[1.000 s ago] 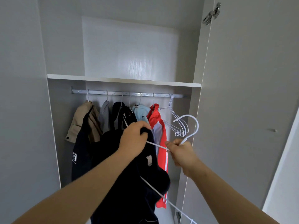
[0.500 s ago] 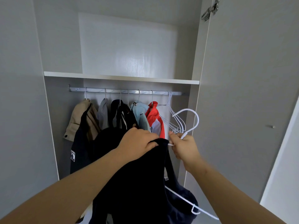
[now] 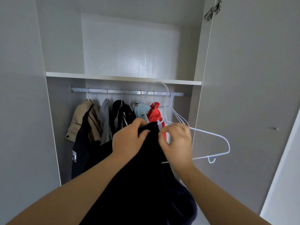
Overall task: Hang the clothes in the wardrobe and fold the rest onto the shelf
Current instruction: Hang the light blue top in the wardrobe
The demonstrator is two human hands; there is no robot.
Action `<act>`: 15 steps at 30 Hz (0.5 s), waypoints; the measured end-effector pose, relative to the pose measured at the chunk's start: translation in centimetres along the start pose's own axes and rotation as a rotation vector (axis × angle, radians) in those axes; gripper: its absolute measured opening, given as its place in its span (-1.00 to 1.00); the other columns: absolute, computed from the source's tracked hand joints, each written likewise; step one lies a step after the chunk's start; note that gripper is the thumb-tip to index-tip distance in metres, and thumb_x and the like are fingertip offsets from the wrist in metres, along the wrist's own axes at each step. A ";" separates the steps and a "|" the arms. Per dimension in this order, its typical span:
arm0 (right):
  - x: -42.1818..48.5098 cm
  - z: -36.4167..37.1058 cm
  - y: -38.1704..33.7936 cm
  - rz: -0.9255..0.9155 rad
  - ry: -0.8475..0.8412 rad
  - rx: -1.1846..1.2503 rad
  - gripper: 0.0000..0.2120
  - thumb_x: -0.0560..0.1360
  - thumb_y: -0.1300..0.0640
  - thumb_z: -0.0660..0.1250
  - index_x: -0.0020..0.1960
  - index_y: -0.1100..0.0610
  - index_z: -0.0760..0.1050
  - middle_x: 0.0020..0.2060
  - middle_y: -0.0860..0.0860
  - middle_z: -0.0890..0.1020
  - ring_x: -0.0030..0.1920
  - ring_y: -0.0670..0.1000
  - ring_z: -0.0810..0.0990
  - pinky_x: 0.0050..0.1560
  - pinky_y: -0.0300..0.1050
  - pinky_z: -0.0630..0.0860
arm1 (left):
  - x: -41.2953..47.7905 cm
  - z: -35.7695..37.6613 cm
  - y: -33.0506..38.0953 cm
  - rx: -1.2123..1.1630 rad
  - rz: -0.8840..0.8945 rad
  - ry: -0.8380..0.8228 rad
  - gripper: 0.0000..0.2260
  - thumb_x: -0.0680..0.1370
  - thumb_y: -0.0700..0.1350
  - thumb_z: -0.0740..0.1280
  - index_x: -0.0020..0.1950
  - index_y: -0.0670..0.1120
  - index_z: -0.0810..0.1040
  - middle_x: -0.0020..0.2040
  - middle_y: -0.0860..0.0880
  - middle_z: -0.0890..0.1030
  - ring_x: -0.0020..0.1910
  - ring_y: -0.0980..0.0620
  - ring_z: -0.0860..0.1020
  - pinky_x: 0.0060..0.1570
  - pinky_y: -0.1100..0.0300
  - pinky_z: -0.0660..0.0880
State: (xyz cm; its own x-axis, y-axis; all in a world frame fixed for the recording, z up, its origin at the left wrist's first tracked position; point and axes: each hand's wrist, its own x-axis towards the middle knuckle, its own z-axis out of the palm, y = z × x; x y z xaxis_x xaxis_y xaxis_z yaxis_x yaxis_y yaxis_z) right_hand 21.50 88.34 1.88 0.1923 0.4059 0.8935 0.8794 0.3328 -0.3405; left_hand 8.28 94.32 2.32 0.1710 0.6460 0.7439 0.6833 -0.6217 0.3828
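Hanger raised — hands gripping garment

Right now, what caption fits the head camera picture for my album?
Left hand and right hand fit a navy garment onto a white hanger near the clothes rail.

**Fittings and surroundings of the grey wardrobe.** A silver metal hinge is sitting at the top right, where the tall flat grey door is standing open. A small round metal knob is projecting from the door's face, about halfway down. Beyond the door's outer edge, a strip of pale white wall is showing. Inside, a lighter rectangular back panel is catching a soft reflection. Below it, a horizontal silver metal rail is running from side to side. A bunch of empty white wire hangers is hanging near its right end.
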 end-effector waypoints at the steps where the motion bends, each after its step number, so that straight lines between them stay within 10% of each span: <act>1: 0.0 0.2 -0.2 0.030 -0.103 -0.013 -0.89 0.40 0.17 0.36 -0.12 0.18 0.61 -0.21 0.04 0.65 -0.08 0.09 0.51 0.00 -0.20 0.29 | 0.1 -0.1 0.1 -0.012 -0.034 0.009 -0.88 0.51 0.06 0.28 0.01 0.10 0.43 -0.24 0.14 0.54 -0.20 0.05 0.56 -0.33 0.19 0.27; 8: -0.9 1.8 0.5 0.375 -0.431 0.308 -0.74 0.45 0.08 0.37 -0.32 0.13 0.35 -0.48 -0.08 0.37 -0.42 -0.08 0.33 -0.33 -0.18 0.27 | 1.2 -1.3 -0.3 -0.158 -0.131 0.088 -0.80 0.46 0.02 0.35 -0.12 0.17 0.32 -0.32 0.25 0.43 -0.24 0.14 0.43 -0.32 0.21 0.29; 11: -1.1 1.6 1.3 0.422 -0.906 0.521 -0.88 0.48 0.08 0.37 -0.16 0.12 0.50 -0.33 -0.05 0.52 -0.27 -0.09 0.50 -0.16 -0.17 0.45 | 2.6 -2.5 -1.3 -0.281 -0.223 0.234 -0.76 0.44 -0.01 0.39 -0.05 0.15 0.34 -0.26 0.24 0.44 -0.18 0.09 0.46 -0.18 0.18 0.34; 15: -2.6 0.9 3.2 0.305 -1.323 0.158 -0.72 0.51 -0.11 0.28 0.08 0.05 0.52 -0.11 -0.07 0.60 -0.02 -0.03 0.58 0.07 -0.23 0.50 | 4.3 -4.6 -3.2 -0.346 -0.214 0.333 -0.87 0.46 -0.07 0.38 -0.10 0.05 0.43 -0.24 0.19 0.49 -0.13 0.05 0.51 -0.09 0.18 0.42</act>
State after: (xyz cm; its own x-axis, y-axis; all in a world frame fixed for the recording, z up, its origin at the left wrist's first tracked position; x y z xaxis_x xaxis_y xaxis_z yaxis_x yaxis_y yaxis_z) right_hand 23.48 89.08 -1.83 -0.2670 0.9538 -0.1376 0.8018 0.1406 -0.5809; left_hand 3.58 97.06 6.84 -0.2201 0.6337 0.7416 0.3943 -0.6376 0.6618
